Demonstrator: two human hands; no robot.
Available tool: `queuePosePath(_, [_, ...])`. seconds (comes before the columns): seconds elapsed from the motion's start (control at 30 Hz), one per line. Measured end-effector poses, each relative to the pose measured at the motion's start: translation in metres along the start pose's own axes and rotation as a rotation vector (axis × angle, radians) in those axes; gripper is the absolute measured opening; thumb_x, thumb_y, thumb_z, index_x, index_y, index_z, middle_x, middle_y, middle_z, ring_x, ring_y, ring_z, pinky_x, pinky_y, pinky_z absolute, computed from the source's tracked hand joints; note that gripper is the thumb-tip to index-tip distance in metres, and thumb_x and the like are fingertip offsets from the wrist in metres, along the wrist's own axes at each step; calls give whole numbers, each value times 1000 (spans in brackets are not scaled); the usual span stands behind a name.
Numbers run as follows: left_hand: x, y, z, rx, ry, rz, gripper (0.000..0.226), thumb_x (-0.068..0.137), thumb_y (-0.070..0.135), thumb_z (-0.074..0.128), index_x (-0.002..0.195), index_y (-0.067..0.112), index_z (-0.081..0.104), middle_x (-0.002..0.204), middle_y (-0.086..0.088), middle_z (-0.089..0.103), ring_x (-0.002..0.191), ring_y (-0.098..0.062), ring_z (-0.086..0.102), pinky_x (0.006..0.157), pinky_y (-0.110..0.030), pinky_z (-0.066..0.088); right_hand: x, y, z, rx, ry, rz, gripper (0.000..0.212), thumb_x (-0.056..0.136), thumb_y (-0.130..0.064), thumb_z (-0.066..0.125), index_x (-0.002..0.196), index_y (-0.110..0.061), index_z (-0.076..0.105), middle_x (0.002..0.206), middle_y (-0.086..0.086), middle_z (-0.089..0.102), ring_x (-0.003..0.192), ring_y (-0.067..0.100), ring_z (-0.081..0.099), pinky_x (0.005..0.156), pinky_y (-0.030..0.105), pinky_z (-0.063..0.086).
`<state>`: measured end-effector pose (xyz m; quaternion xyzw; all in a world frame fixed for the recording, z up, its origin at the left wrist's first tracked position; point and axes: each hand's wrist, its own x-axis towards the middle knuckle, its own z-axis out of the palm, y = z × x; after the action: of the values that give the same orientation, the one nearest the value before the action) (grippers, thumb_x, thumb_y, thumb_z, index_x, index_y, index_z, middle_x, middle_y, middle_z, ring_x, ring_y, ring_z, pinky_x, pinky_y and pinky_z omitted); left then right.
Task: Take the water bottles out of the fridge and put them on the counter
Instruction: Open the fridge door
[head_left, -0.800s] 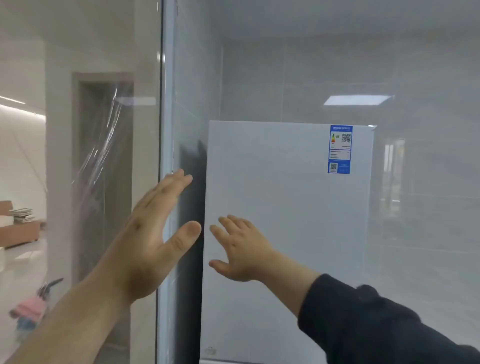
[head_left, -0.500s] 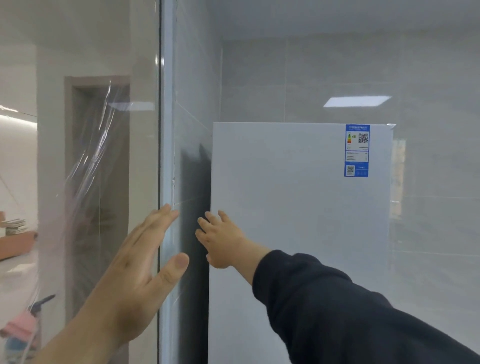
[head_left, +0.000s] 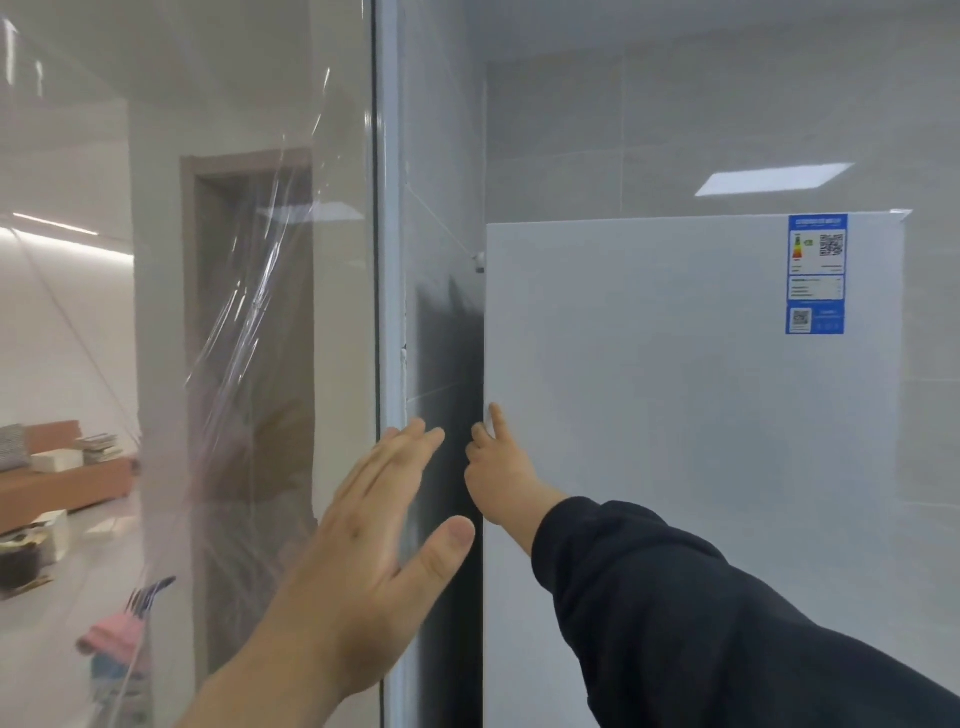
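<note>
A white fridge (head_left: 691, 415) stands ahead with its door closed and a blue energy label (head_left: 815, 274) at its upper right. My right hand (head_left: 501, 470), in a dark sleeve, is at the door's left edge, fingers curled around that edge into the dark gap beside it, index finger pointing up. My left hand (head_left: 374, 540) is held up flat with fingers apart, in front of the wall frame left of the fridge, holding nothing. No water bottles and no counter are in view.
A white vertical frame (head_left: 392, 312) and a glass panel covered in clear plastic film (head_left: 249, 364) stand left of the fridge. Through the glass lie a doorway, a low brown bench with books (head_left: 62, 467) and a pink object on the floor (head_left: 117, 631). Grey tiled walls surround the fridge.
My right hand slid left across the fridge door to its left edge and curled its fingers around it. My left hand stayed raised and flat. The view shifted, the fridge now sits further right.
</note>
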<state>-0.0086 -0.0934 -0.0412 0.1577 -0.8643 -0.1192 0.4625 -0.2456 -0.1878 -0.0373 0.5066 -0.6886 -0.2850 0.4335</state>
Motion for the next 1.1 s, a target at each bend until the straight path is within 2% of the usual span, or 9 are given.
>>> queuePosePath(0.3, [4,-10,-8,-35,60,-19,60,75,71,32,133,59,20,147,41,12,138,20,5,104,-6,8,-16,-2,-10,76,81,-21,46,86,-44,62,125,-20,64,147,11,48,145,38,22,114,68,-3])
queuePosePath(0.43, [6,-7,-13,-62,104,-29,56,76,69,34,130,61,22,144,44,15,137,23,8,103,-6,12,-63,0,-19,184,229,-21,49,87,-46,51,121,-14,65,141,14,51,143,38,23,113,67,-10])
queuePosePath(0.5, [6,0,-15,-86,116,-43,53,78,68,35,129,61,24,145,40,18,138,20,10,105,-9,12,-98,1,-27,314,328,-15,43,88,-41,51,110,-9,70,129,15,60,139,37,31,116,64,-9])
queuePosePath(0.6, [5,11,-15,-117,126,-41,51,79,66,36,128,61,25,144,39,21,137,21,14,107,-12,13,-153,2,-33,433,574,39,18,82,-19,55,76,-10,70,91,9,67,121,33,49,119,61,3])
queuePosePath(0.7, [4,30,-9,-191,118,-71,57,76,67,38,132,58,26,149,31,26,140,13,20,113,-23,19,-212,9,-37,530,751,117,26,81,-6,39,65,-11,58,75,8,58,108,31,56,116,61,22])
queuePosePath(0.83, [2,78,9,-342,60,-108,68,79,63,45,143,42,33,144,26,34,135,0,33,112,-33,31,-293,27,-38,545,851,232,27,86,-8,41,73,-12,64,86,9,64,110,29,60,115,58,28])
queuePosePath(0.97, [-3,145,51,-634,-92,-102,25,97,35,51,113,54,49,109,53,53,117,21,45,86,-3,40,-361,49,-32,611,979,353,31,87,-7,43,76,-10,72,97,10,62,109,27,54,111,57,36])
queuePosePath(1.03, [-8,187,77,-809,-185,-110,23,98,34,48,115,49,53,115,39,60,116,16,50,84,-4,42,-393,62,-27,665,1042,426,33,86,-6,43,76,-8,74,104,9,54,111,28,52,109,56,38])
queuePosePath(1.1, [-16,226,98,-901,-198,-95,30,96,40,46,125,42,51,129,26,53,114,19,49,90,-6,40,-423,75,-21,724,1089,523,28,82,-3,46,88,-7,73,109,10,49,112,31,53,109,54,40])
